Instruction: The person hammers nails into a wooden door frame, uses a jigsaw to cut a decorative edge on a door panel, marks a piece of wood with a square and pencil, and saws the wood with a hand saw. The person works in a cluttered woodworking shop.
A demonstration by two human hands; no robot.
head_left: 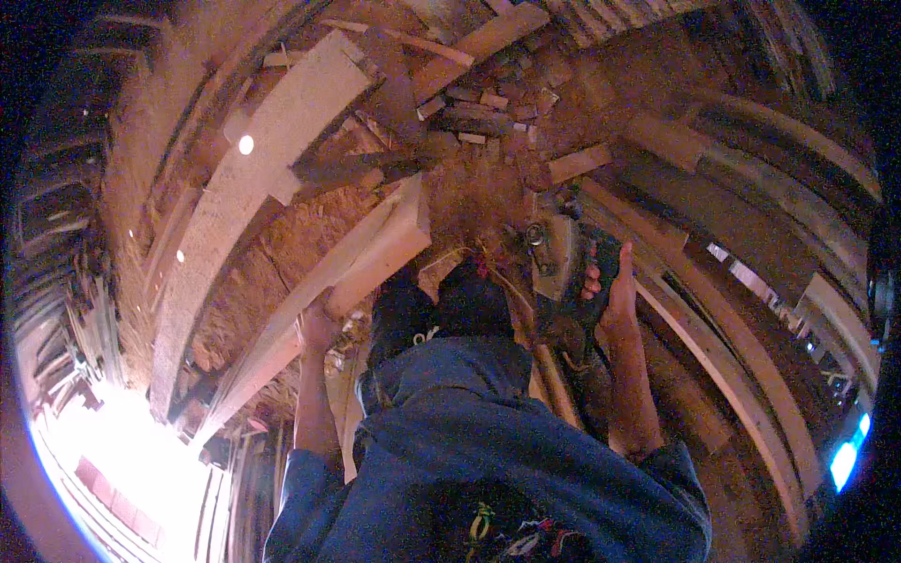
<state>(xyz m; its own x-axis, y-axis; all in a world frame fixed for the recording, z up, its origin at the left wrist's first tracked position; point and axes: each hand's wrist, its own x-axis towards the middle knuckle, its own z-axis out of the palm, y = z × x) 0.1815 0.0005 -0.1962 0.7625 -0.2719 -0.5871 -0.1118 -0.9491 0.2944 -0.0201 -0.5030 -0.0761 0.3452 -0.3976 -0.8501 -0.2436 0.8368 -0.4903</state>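
Left of centre, pale squared beam [352, 263], long axis slanting from lower left up to blunt end near upper middle of frame. My left hand [319, 322] against its near side; how far fingers close, cannot tell. Right of centre, dark power tool [558, 263], lengthwise up and down frame, round knob [534, 235] toward top; my right hand [607, 281] wrapped about it. Step in hand, by my judgement: steadying beam, tool held apart. Next move calls for firm hold on both.
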